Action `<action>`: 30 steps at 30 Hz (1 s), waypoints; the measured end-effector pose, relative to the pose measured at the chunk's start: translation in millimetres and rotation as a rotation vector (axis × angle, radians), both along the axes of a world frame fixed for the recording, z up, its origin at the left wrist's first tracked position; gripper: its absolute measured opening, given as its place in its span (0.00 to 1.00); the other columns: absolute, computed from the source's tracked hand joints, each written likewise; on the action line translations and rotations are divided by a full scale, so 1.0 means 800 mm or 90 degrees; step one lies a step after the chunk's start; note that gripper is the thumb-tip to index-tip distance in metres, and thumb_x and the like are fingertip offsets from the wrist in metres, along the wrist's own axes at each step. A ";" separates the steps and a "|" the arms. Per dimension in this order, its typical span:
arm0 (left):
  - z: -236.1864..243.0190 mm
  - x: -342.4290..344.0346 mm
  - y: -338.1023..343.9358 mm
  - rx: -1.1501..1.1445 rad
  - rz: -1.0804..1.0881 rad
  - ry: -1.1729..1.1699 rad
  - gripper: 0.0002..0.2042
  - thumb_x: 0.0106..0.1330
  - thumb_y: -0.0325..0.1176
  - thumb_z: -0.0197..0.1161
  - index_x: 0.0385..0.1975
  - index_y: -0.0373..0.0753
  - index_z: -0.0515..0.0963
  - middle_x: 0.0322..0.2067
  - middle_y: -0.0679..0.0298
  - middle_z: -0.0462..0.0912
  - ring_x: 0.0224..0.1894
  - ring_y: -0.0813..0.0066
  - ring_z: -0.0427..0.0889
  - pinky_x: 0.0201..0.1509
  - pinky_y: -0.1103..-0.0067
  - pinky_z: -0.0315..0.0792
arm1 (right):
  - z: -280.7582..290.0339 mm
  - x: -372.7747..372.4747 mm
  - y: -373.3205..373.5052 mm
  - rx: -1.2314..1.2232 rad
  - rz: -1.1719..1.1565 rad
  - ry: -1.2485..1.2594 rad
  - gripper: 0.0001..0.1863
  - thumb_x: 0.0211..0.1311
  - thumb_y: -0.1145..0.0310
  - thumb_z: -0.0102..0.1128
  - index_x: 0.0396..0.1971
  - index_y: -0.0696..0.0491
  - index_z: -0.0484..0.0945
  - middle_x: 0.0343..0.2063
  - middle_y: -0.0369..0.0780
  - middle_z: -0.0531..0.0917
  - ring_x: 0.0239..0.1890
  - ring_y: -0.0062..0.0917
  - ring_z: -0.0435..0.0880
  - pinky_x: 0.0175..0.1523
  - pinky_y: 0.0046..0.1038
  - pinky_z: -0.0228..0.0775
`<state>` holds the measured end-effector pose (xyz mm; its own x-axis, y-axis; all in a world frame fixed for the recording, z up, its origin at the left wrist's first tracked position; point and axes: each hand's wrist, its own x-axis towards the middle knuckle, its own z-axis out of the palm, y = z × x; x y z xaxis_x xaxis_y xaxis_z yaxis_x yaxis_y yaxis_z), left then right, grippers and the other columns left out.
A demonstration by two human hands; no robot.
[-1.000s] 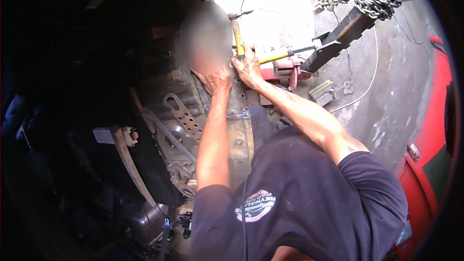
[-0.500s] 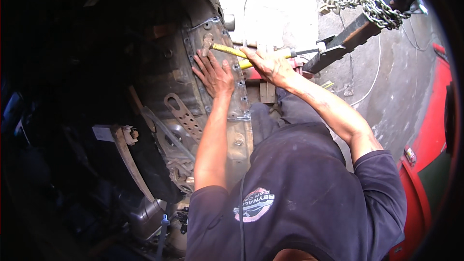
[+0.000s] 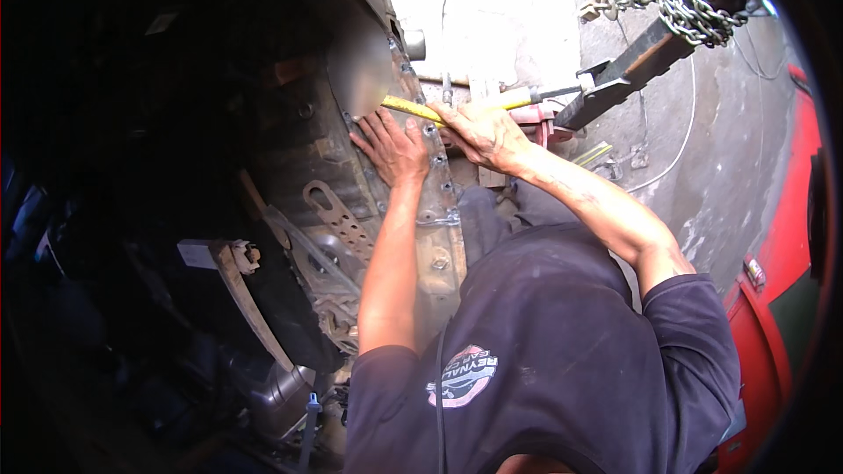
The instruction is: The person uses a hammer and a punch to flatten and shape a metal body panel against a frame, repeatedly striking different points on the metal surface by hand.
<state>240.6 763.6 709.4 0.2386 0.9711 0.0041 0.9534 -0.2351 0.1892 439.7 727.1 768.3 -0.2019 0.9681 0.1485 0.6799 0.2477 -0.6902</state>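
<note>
My right hand (image 3: 483, 133) is wrapped round the yellow handle of a hammer (image 3: 411, 108), which points left over the car's bare metal floor panel (image 3: 436, 259). A blurred patch hides the hammer's head in this frame. My left hand (image 3: 397, 154) lies flat on the panel just below the handle's far end, fingers spread and holding nothing. Bolt holes run along the panel's edge beside it. A perforated metal lever with a slot (image 3: 338, 221) stands nearer to me, left of my left forearm.
At upper right, a dark steel beam (image 3: 637, 57) carries a wrapped chain (image 3: 694, 13). Cables curve over the concrete floor (image 3: 694, 149). A red panel (image 3: 760, 333) lies to the right. A curved pedal-like bar (image 3: 250, 307) stands in the dark car interior.
The view has shifted slightly. My right hand and the hammer handle sit a little lower, and a blur now covers the hammer head. My left hand stays flat on the panel.
</note>
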 end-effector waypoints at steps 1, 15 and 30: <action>0.002 0.002 0.001 -0.026 -0.002 0.015 0.35 0.72 0.47 0.49 0.73 0.31 0.51 0.74 0.45 0.48 0.78 0.46 0.40 0.76 0.47 0.32 | 0.000 0.006 0.000 0.002 0.004 -0.007 0.31 0.63 0.71 0.63 0.67 0.54 0.66 0.26 0.43 0.77 0.26 0.37 0.79 0.32 0.37 0.71; 0.009 0.008 0.004 -0.032 0.015 -0.003 0.35 0.71 0.44 0.50 0.74 0.32 0.50 0.76 0.47 0.42 0.78 0.47 0.38 0.76 0.47 0.30 | -0.047 0.011 -0.008 -0.095 -0.053 -0.053 0.29 0.66 0.70 0.59 0.67 0.52 0.66 0.36 0.47 0.82 0.32 0.40 0.83 0.37 0.38 0.75; 0.011 0.007 0.003 -0.021 0.016 -0.040 0.33 0.71 0.41 0.50 0.72 0.29 0.54 0.76 0.47 0.43 0.78 0.48 0.38 0.77 0.47 0.31 | -0.071 0.006 -0.009 -0.063 -0.066 0.035 0.27 0.66 0.68 0.57 0.65 0.51 0.66 0.29 0.48 0.82 0.30 0.41 0.82 0.38 0.39 0.74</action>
<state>246.0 765.9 718.3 0.2142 0.9767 -0.0142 0.9450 -0.2035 0.2562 444.5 719.7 711.2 -0.0944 0.9938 0.0588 0.6583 0.1066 -0.7452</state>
